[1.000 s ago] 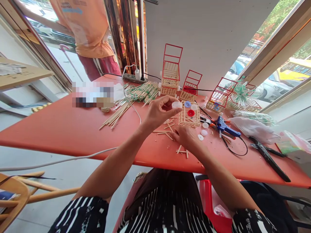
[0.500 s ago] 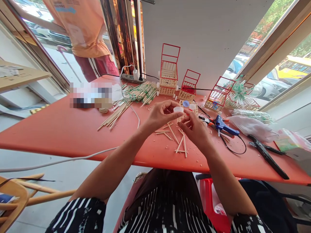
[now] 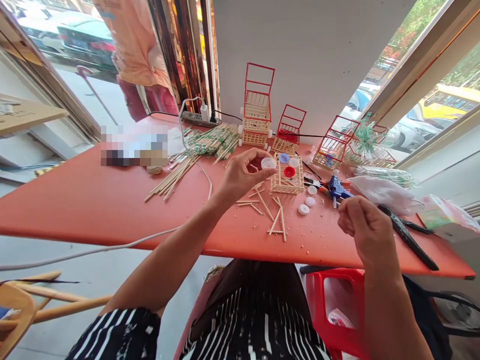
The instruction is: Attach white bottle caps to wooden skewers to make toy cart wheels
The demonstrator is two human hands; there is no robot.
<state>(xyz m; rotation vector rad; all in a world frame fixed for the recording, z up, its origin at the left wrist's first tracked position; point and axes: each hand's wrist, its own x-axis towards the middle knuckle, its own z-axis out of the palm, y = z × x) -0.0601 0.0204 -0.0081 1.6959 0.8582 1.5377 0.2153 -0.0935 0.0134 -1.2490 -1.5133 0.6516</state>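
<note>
My left hand [image 3: 245, 172] pinches a white bottle cap [image 3: 268, 163] between thumb and fingers, open side up. Just right of it is a small basket of wooden sticks [image 3: 287, 186], with a red cap [image 3: 289, 172], a blue cap [image 3: 284, 158] and a whitish cap [image 3: 294, 162] on top. Closed and raised over the table's right part, my right hand [image 3: 369, 230] hides whatever its fingers may hold. Behind it lies a blue glue gun [image 3: 339, 187], partly covered by the hand. Between my hands, several pale caps [image 3: 303, 210] lie on the tabletop, near loose short sticks [image 3: 277, 220].
Small stick-built carts with red handles [image 3: 258, 100] stand along the back of the red table [image 3: 112, 210]. Bundled sticks [image 3: 213, 140] and a white cable [image 3: 208, 182] lie left. A black tool [image 3: 410, 237] and plastic bag [image 3: 386, 192] lie right. A person [image 3: 140, 55] stands outside.
My right hand has left the cap and moved right and toward me, closing its fingers. The basket and loose caps are now uncovered. My left hand still holds the white cap.
</note>
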